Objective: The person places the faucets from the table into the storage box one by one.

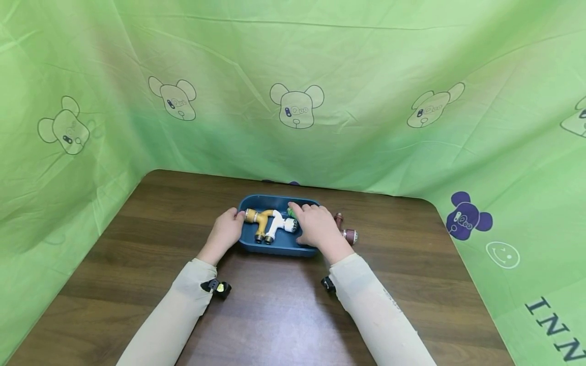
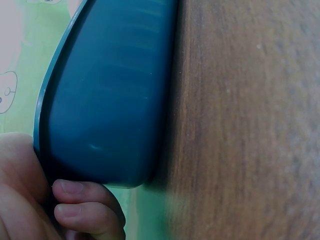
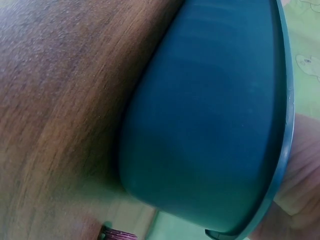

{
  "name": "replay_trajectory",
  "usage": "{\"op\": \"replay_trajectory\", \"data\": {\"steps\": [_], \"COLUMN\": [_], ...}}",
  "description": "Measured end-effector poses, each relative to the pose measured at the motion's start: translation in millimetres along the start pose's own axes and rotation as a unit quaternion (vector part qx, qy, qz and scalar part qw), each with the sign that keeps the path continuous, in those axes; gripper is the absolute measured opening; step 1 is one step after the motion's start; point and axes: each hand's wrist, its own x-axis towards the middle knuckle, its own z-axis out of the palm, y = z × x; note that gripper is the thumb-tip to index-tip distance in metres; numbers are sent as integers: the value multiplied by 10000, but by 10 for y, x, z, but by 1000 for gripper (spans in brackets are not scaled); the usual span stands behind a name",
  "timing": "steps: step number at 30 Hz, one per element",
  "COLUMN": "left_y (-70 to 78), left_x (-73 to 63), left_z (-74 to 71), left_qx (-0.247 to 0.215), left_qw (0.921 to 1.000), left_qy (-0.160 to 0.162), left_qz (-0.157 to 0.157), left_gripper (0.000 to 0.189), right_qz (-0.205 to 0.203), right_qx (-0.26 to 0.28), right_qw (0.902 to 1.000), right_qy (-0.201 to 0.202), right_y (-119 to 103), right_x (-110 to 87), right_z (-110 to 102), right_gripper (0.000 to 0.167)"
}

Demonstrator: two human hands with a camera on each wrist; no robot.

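A blue plastic tub stands on the table. My left hand grips its left rim, thumb above and fingertips curled beneath, as the left wrist view shows. Inside lie a yellow tap with a ribbed knob and a white tap, side by side with their dark ends toward me. My right hand reaches over the tub's right end, thumb and index finger spread. By its index fingertip a bit of a green piece shows; the rest is hidden, and whether I hold it is unclear.
A dark red tap lies on the table just right of the tub, partly behind my right hand; its knob shows in the right wrist view. A green printed cloth hangs behind the wooden table.
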Motion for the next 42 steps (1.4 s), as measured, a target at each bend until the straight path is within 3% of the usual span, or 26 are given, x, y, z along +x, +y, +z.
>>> {"op": "replay_trajectory", "data": {"steps": [42], "left_y": [-18], "left_x": [5], "left_z": [21], "left_qx": [-41], "left_qw": [10000], "left_qy": [-24], "left_qz": [-35], "left_gripper": [33], "right_qz": [-102], "right_qx": [26], "right_qw": [9999], "right_qy": [-131], "right_y": [22], "right_x": [4], "right_z": [73], "right_gripper": [100]}}
